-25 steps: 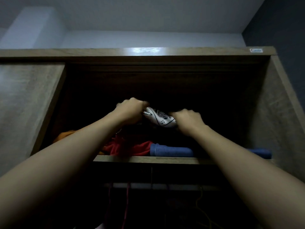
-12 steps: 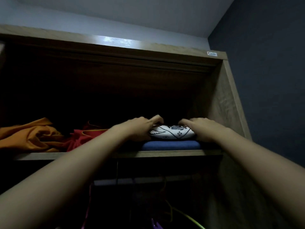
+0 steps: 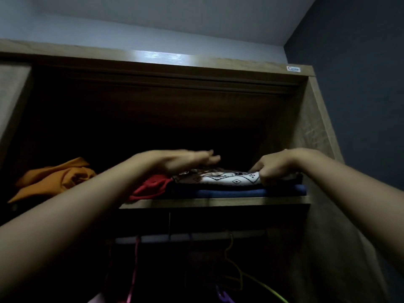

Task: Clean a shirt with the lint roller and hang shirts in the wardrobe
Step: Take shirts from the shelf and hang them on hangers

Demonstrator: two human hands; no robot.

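While the right hand curls its fingers round the right end of the one patterned shirt, the left hand is flat over its left end, fingers straight and together. The shirt tops one blue garment at the shelf's right end. One red cloth and one orange cloth lie to the left.

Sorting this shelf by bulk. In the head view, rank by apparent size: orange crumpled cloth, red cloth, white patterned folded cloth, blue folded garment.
1. Orange crumpled cloth.
2. Blue folded garment.
3. White patterned folded cloth, close to the blue.
4. Red cloth, partly behind the left forearm, so unsure.
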